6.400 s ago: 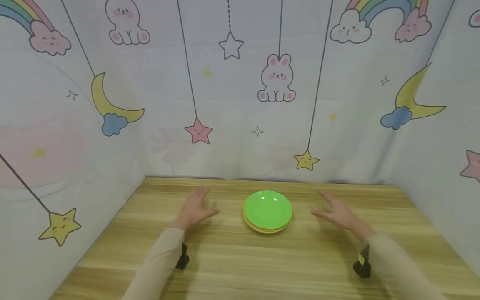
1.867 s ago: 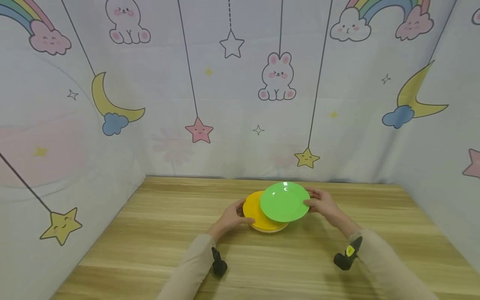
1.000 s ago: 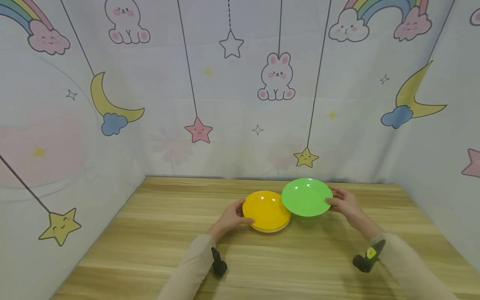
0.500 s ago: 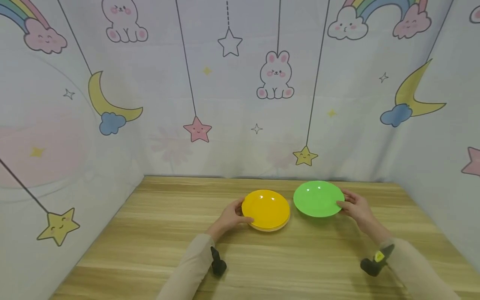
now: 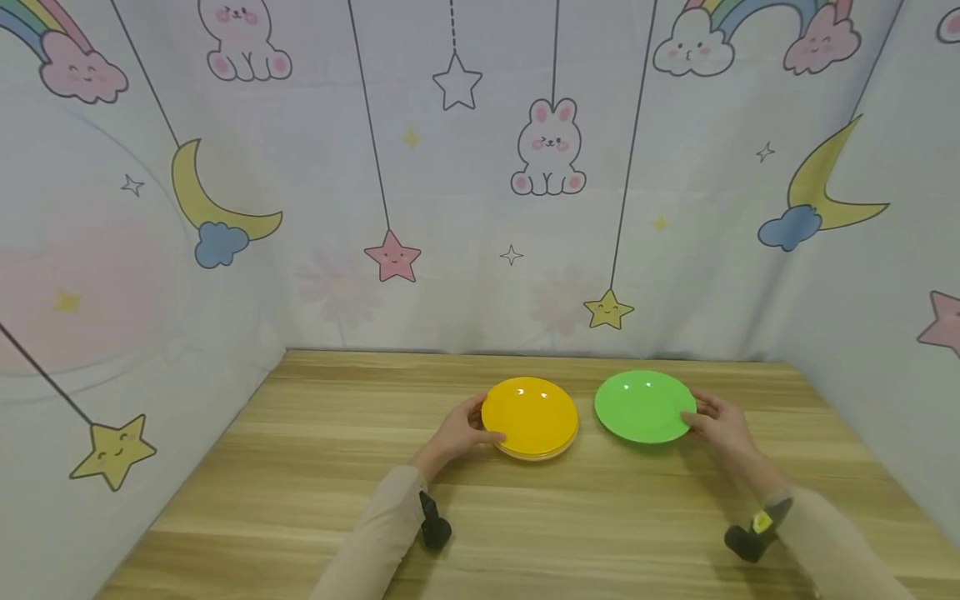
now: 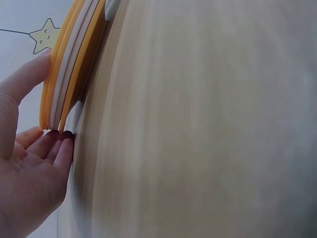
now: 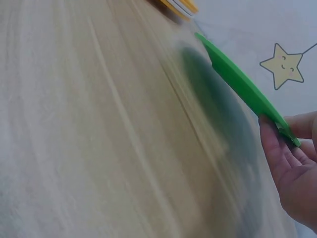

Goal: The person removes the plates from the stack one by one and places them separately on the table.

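While a pale printed cloth [image 5: 450,321] hangs all across the back, a wood-grain counter [image 5: 555,533] spreads out below it. Near its middle, toward twelve o'clock from the person, sits a stack of orange and white plates [image 5: 529,415]. At three o'clock from that, a green plate [image 5: 641,407] is held just beside it, clear of the surface. The left hand [image 5: 457,433] grips the stack's eight-o'clock rim; the right hand [image 5: 723,429], well apart, pinches the green plate's four-o'clock edge.

forward-down head view, close wrist views, shared table [image 5: 570,517]
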The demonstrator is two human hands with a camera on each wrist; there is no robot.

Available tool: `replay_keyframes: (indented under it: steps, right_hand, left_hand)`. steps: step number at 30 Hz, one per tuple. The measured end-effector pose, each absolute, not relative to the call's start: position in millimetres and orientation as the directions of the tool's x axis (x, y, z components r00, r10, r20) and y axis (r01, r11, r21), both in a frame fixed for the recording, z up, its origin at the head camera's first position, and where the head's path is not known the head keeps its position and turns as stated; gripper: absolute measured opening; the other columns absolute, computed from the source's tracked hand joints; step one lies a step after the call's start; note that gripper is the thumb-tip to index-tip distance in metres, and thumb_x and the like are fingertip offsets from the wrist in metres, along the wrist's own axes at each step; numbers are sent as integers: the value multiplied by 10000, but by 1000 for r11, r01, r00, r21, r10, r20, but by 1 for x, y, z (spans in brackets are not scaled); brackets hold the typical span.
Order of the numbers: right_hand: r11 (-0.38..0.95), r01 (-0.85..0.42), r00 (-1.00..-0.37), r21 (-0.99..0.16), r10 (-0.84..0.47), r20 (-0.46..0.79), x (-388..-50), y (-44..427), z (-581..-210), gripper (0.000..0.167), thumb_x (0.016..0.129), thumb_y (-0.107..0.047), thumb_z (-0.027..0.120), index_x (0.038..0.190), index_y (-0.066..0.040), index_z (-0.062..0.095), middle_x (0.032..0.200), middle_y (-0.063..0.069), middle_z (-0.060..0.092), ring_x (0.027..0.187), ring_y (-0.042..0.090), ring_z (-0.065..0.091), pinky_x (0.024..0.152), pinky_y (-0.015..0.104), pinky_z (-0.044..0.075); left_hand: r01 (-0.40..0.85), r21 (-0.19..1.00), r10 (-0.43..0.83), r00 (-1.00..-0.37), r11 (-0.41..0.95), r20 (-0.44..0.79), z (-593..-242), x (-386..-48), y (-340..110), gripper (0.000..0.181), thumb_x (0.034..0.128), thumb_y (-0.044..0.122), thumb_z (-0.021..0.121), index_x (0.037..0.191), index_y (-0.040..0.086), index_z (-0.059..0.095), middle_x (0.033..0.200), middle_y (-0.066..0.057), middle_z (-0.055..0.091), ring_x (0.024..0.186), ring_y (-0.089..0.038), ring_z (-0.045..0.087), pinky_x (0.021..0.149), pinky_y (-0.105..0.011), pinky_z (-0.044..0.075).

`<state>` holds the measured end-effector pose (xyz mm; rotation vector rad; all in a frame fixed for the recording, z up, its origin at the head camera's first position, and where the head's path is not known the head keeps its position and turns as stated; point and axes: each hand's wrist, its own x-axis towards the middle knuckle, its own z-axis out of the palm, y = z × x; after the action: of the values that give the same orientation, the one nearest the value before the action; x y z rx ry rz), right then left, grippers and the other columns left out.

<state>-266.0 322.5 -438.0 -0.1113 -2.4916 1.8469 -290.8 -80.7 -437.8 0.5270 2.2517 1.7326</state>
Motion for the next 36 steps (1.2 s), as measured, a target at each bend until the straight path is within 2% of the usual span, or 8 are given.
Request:
replay_keyframes:
  steps: [3,6,14,22,30,36]
  right_hand:
    - [320,42,-995,-947,94,-13,-265,323,-442,592,902,-72,518,1365,135,214,1215,300,482,747,-44,579,733,248,546]
    - [321,59,-994,-945,109,-25,-263,322,-444,600,898,-65,520,1366,138,204,1239,337,444,736,-50,572,718,235,546]
    - [320,108,-989,-941,131,-69,-261,324,-450,645,874,-64,555,1376,121,197,1253,335,419,723,-42,567,702,220,544]
    - [396,119,-990,-911,120,-77,-262,329,-458,648,857,-73,597,1358,127,238,1312,356,321,746,-74,521,697,204,539]
    - [491,116,-991,-864,109,-72,-260,332,-458,664,851,-143,620,1344,127,268,1314,352,328,883,75,558,702,204,537]
    - [540,85,-994,-837,108,-31,-263,331,-459,659,842,-173,639,1332,120,311,1290,344,372,779,-14,537,630,203,536]
  left_hand:
    - [132,964,422,-906,231,23,-446,-296,-80,772,771,42,700,1386,-75,249,1387,-229,358,1237,-355,399,1037,-442,333]
    - [136,962,411,-911,238,27,-460,-304,-80,792,765,78,718,1395,-47,255,1392,-205,365,1237,-335,406,1037,-432,337]
    - [132,961,400,-916,244,25,-468,-308,-80,806,756,95,730,1401,-23,261,1391,-181,378,1232,-316,418,1035,-421,345]
    - [123,959,386,-922,255,15,-470,-309,-80,817,754,115,735,1403,-21,259,1399,-181,366,1235,-317,413,1034,-418,346]
    - [120,957,386,-923,262,10,-470,-309,-80,821,756,120,734,1405,-24,252,1405,-186,355,1243,-318,404,1036,-420,343]
    - [117,958,375,-927,262,10,-467,-309,-80,829,749,114,739,1407,-18,251,1409,-179,351,1252,-315,392,1045,-419,330]
